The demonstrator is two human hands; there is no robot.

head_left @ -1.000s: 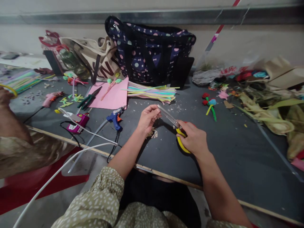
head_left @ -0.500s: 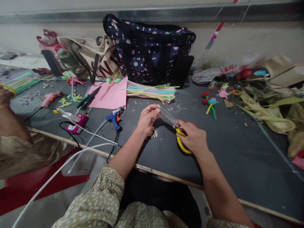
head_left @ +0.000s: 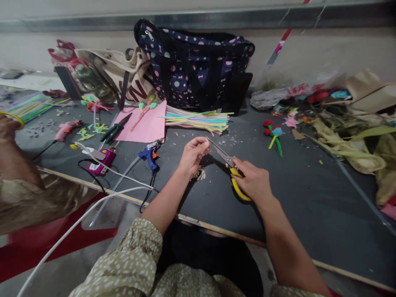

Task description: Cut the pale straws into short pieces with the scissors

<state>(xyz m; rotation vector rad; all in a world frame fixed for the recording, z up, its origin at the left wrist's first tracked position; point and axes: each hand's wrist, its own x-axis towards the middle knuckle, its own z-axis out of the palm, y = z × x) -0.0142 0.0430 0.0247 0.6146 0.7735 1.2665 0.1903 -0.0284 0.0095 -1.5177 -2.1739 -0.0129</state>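
Observation:
Yellow-handled scissors are gripped in my right hand, their blades pointing up and left. The blade tips reach the fingertips of my left hand, which are pinched together on something too small to make out. Below my left hand, small pale cut pieces lie on the dark table. Behind my hands is a bundle of pastel fuzzy stems. To my left hand's left lies a blue glue gun.
A pink sheet, green-handled cutters and a magenta power block are left of centre. White cable crosses the front edge. Small fuzzy flowers lie at right. Another person's hand is far left.
The scissors' blades have come closer together, and their yellow handle has shifted slightly right and down. My left hand stays nearly in place.

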